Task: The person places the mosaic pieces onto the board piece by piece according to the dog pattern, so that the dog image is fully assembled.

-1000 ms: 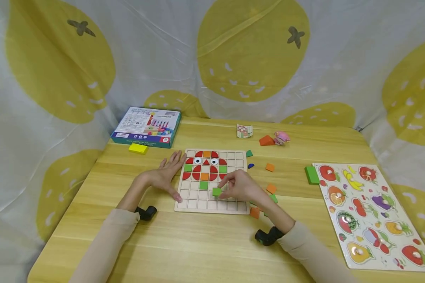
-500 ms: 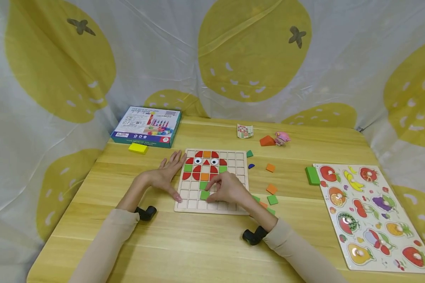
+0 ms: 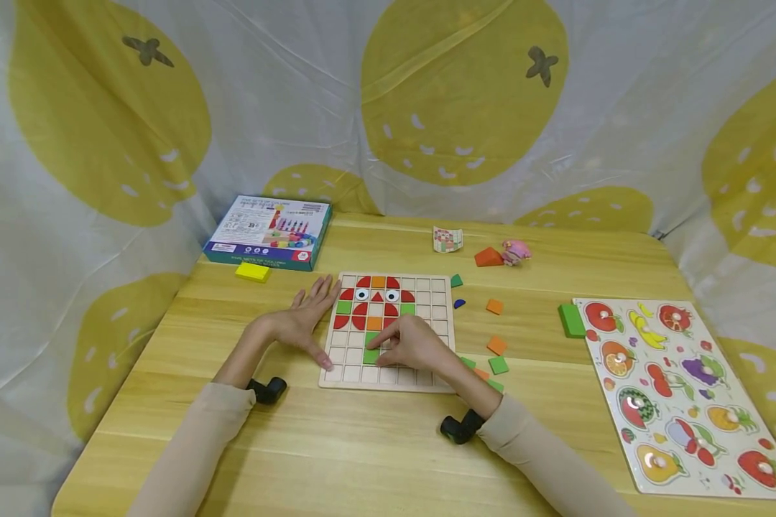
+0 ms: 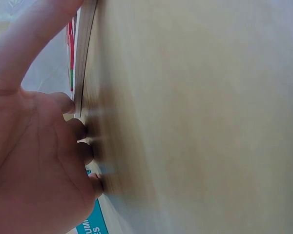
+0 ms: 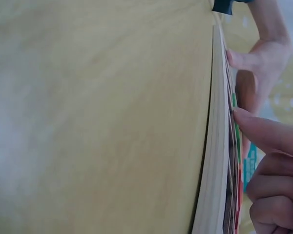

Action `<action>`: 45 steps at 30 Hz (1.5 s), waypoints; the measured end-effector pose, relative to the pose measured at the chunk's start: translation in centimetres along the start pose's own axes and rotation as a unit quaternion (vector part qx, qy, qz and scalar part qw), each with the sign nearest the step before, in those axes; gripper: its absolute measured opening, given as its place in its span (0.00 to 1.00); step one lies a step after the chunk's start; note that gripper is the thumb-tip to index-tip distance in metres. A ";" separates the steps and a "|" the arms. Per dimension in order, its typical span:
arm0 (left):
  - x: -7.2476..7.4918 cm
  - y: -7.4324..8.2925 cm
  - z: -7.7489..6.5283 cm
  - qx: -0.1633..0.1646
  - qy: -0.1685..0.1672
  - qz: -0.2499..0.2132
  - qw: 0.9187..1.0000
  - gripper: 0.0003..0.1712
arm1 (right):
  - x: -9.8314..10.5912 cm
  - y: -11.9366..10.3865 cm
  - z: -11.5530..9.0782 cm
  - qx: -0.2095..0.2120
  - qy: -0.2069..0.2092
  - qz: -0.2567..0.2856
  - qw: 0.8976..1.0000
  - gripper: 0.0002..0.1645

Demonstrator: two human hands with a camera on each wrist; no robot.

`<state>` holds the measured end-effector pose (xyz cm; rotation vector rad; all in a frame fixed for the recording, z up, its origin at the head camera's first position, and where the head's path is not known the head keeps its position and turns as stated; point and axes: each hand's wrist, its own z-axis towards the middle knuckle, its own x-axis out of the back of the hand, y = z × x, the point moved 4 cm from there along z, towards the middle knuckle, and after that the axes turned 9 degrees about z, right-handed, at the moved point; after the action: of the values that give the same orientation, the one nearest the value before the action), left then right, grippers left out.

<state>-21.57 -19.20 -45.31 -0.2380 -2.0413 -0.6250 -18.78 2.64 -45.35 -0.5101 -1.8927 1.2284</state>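
Note:
A wooden grid board (image 3: pixel 388 382) lies in front of me, its upper part filled with red, orange and green pieces and two eye tiles. My left hand (image 3: pixel 297 330) rests at the board's left side, fingers spread and thumb over the lower left corner. In the left wrist view the fingers (image 4: pixel 85 152) lie along the board's edge. My right hand (image 3: pixel 417 345) has thumb and index finger at a green square tile (image 3: pixel 371 357), which sits in a cell directly below another green tile. The right wrist view shows the thumb (image 5: pixel 263 129) at the green piece; the other fingers are curled.
Orange tiles (image 3: pixel 496 345) and green tiles (image 3: pixel 499 365) lie loose right of the board, some behind the right forearm. A small pattern card (image 3: pixel 447 240), red wedge block (image 3: pixel 488 257) and pink toy (image 3: pixel 516 251) stand farther back. A fruit puzzle (image 3: pixel 675 395) is at right, a box (image 3: pixel 268 231) at back left.
My right hand has moved left over the board with the green tile and lowered it into the cell under the other green tile. My left hand has stayed in place.

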 end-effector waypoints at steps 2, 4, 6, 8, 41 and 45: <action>0.0 -0.1 0.0 0.001 0.000 0.000 1.000 0.85 | 0.0 0.0 0.0 0.003 0.000 -0.001 1.000 0.10; -0.1 -0.1 0.0 0.000 0.001 -0.001 1.000 0.84 | 0.0 0.0 0.0 0.008 -0.002 -0.001 1.000 0.10; -0.1 -0.3 0.1 0.002 0.000 0.000 1.000 0.85 | 0.0 0.0 0.0 0.009 -0.009 0.000 1.000 0.11; -0.1 -0.3 0.1 0.002 0.001 -0.001 1.000 0.85 | 0.3 0.0 -0.2 0.008 -0.013 0.002 1.000 0.12; -0.2 -0.3 0.0 0.004 0.001 0.000 1.000 0.85 | 12.4 9.1 -10.9 -0.073 0.045 -0.018 0.996 0.14; -0.3 -0.2 0.2 0.002 0.003 0.002 1.000 0.85 | 12.3 8.9 -10.7 -0.061 0.058 -0.027 0.996 0.13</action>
<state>-21.62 -19.24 -45.67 -0.2375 -2.0362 -0.6200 -18.35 21.15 -46.07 -0.5793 -1.8774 1.0311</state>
